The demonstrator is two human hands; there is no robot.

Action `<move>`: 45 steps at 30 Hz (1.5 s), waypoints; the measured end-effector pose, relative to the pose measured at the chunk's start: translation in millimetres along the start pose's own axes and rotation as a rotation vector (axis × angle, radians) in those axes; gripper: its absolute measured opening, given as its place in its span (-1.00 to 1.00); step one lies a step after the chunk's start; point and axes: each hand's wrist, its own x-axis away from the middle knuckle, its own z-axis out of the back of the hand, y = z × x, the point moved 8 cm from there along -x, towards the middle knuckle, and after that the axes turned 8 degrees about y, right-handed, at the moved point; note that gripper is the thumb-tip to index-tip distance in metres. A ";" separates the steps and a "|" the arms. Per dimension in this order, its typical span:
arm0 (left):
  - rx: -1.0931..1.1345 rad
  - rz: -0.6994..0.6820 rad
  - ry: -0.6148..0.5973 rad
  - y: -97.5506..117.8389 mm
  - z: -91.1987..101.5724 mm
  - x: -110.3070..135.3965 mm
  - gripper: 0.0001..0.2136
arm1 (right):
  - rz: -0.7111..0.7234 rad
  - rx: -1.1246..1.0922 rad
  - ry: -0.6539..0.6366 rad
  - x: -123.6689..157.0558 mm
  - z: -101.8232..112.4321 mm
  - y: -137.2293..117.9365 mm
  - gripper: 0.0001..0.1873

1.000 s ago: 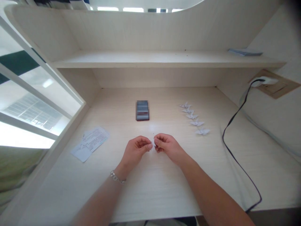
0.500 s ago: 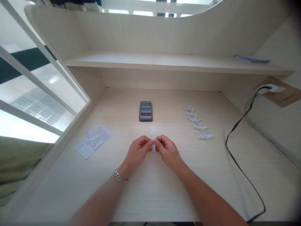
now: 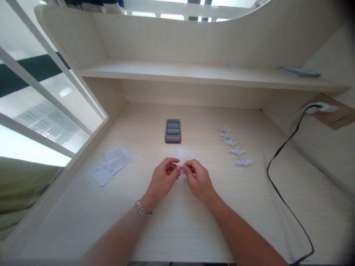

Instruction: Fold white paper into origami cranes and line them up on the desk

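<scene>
A small folded piece of white paper (image 3: 182,171) is pinched between my hands over the desk, mostly covered by the fingers. My left hand (image 3: 165,174), with a silver chain bracelet (image 3: 143,208) at its wrist, grips the paper's left side by thumb and finger, the index finger lifted a little. On the other side my right hand (image 3: 197,178) holds it between thumb and curled fingers. Several folded white paper cranes (image 3: 237,151) stand in a slanting row to the right. Beyond the hands lies a dark, blurred-out phone-like rectangle (image 3: 173,131).
Two overlapping sheets of paper (image 3: 113,162), one printed, lie at the left. A black cable (image 3: 280,149) runs from the wall socket (image 3: 323,108) down the desk's right side. Above the back is a shelf (image 3: 188,71) with a flat item (image 3: 301,72) on it.
My left index finger has lifted and straightened away from the paper. Both hands stay together around it; the whole view has shifted slightly.
</scene>
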 end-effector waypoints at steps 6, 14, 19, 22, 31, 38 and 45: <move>0.007 0.021 -0.003 -0.9 0.2 0.6 -0.80 | -0.003 0.039 0.007 -0.7 0.8 3.4 -0.85; 0.018 0.004 0.077 2.3 5.1 1.2 -0.83 | -0.092 0.042 0.050 -0.9 6.0 9.6 -0.85; -0.081 -0.070 0.105 10.2 7.7 3.6 -0.87 | -0.101 -0.006 0.063 -0.1 5.2 9.6 -0.80; -0.136 -0.093 0.097 12.9 8.0 4.5 -0.89 | -0.078 -0.008 0.027 -0.8 3.7 8.6 -0.78; -0.181 -0.105 0.075 15.0 6.9 3.8 -0.88 | -0.031 0.164 -0.140 -0.6 -3.5 9.6 -0.84; -0.072 -0.059 0.070 9.5 6.4 2.0 -0.85 | -0.051 0.145 -0.170 0.3 -4.6 10.8 -0.77; -0.088 -0.023 0.043 3.6 6.3 0.7 -0.80 | 0.002 0.185 -0.119 0.5 -2.3 5.7 -0.80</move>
